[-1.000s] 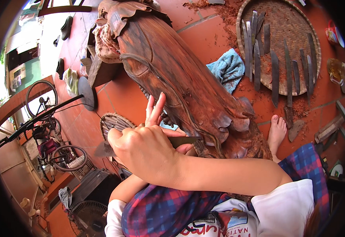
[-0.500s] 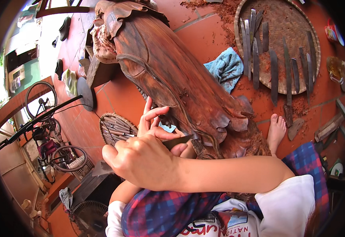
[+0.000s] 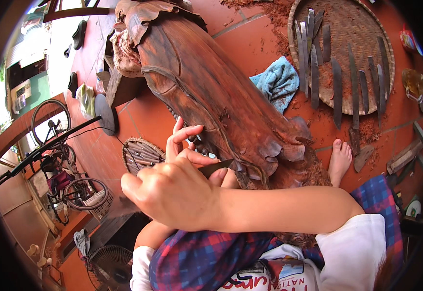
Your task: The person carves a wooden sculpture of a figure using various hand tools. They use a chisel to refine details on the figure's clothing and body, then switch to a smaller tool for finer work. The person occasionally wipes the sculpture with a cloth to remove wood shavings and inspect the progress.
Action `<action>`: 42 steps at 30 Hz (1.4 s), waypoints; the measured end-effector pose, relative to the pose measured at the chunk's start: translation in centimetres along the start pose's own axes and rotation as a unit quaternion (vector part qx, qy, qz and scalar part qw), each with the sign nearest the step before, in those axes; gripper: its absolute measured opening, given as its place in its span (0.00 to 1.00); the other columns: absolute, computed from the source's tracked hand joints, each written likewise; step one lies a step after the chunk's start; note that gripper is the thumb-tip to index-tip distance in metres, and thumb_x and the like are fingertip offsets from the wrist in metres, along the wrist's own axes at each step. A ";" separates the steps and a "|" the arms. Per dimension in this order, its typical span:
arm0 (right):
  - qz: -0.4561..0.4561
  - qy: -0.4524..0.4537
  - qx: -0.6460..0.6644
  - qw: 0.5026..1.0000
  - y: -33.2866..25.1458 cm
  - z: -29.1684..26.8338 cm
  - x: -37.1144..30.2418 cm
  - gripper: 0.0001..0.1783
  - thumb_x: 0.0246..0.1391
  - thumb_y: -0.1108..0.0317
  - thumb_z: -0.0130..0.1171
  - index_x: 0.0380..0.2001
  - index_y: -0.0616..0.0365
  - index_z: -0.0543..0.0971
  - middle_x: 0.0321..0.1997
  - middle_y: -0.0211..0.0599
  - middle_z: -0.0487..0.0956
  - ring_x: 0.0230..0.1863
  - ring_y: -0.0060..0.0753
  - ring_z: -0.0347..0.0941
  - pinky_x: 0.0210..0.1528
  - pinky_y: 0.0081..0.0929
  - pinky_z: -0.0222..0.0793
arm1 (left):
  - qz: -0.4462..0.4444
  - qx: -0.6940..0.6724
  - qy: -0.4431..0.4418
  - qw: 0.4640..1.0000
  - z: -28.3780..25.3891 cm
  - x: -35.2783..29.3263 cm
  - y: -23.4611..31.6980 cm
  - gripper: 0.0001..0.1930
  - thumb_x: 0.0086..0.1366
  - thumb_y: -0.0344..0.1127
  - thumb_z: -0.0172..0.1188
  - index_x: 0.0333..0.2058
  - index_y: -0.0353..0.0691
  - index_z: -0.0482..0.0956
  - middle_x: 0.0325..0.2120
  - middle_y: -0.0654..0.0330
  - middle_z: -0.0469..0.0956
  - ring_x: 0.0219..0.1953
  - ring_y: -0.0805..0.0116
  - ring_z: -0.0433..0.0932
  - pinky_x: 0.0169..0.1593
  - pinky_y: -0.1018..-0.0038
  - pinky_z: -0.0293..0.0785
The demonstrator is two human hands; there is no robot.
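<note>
A reddish-brown carved wooden figure [image 3: 221, 97] with long draped folds lies slanting before me, its ruffled hem toward me. My right forearm crosses over from the right, and my right hand [image 3: 170, 194] is closed round a flat dark steel scraper blade [image 3: 216, 168]. Partly hidden beneath it, my left hand [image 3: 184, 140] appears to pinch the same blade toward its tip, with a thumb below and other fingers stretched out. The tip lies against or very near the carving's lower left edge; exact contact cannot be made out.
Several flat blades rest on a round woven tray [image 3: 335, 19] at the far right. A blue cloth [image 3: 279, 82] lies beside the carving. A smaller basket [image 3: 141, 150] holds several slim tools. A bare foot [image 3: 340, 160] stands right of the hem; a fan [image 3: 112, 266] is at lower left.
Both hands and the blade have shifted slightly left, and the tip has drawn back a little along the carving's edge. The carving's position looks nearly the same.
</note>
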State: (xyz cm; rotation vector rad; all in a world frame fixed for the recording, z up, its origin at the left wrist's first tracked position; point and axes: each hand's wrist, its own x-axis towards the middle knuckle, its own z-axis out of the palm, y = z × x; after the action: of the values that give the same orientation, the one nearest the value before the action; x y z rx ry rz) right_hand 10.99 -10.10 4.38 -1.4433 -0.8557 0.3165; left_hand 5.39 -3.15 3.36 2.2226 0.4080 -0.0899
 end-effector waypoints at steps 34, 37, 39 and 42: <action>-0.024 0.035 0.070 0.997 0.1 -1.7 0.0 0.06 0.46 0.71 0.56 0.23 0.61 0.71 0.16 0.43 0.75 0.19 0.43 0.79 0.21 0.36 0.72 | 0.033 0.105 -0.068 0.992 -1.1 1.0 1.4 0.18 0.43 0.43 0.79 0.23 0.44 0.77 0.52 0.51 0.69 0.64 0.50 0.61 0.70 0.47 0.45; -0.005 0.014 0.066 0.998 0.5 -1.2 0.0 0.09 0.43 0.69 0.57 0.24 0.59 0.67 0.15 0.38 0.72 0.18 0.42 0.76 0.20 0.39 0.65 | 0.051 0.081 -0.044 0.994 -0.6 1.1 1.3 0.18 0.43 0.43 0.77 0.23 0.43 0.76 0.47 0.49 0.72 0.60 0.53 0.66 0.70 0.44 0.45; -0.027 0.029 0.059 0.997 0.4 -1.1 0.4 0.09 0.43 0.69 0.57 0.24 0.59 0.67 0.15 0.39 0.71 0.18 0.42 0.75 0.20 0.39 0.65 | 0.028 0.047 -0.011 0.998 -0.4 0.9 0.6 0.17 0.42 0.43 0.77 0.23 0.43 0.77 0.47 0.50 0.72 0.60 0.54 0.66 0.70 0.44 0.45; -0.023 0.023 0.044 0.999 -0.4 -1.7 -0.6 0.10 0.42 0.69 0.58 0.25 0.59 0.67 0.15 0.39 0.71 0.18 0.43 0.75 0.20 0.42 0.63 | 0.052 0.062 -0.053 0.995 -0.7 1.0 1.2 0.17 0.42 0.42 0.77 0.24 0.43 0.77 0.47 0.51 0.72 0.58 0.55 0.66 0.70 0.43 0.45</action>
State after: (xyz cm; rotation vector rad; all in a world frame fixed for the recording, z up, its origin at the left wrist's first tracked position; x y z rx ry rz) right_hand 11.57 -11.82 4.72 -1.3429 -0.8274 0.2822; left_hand 6.65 -3.10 4.50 2.3448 0.2342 -0.1802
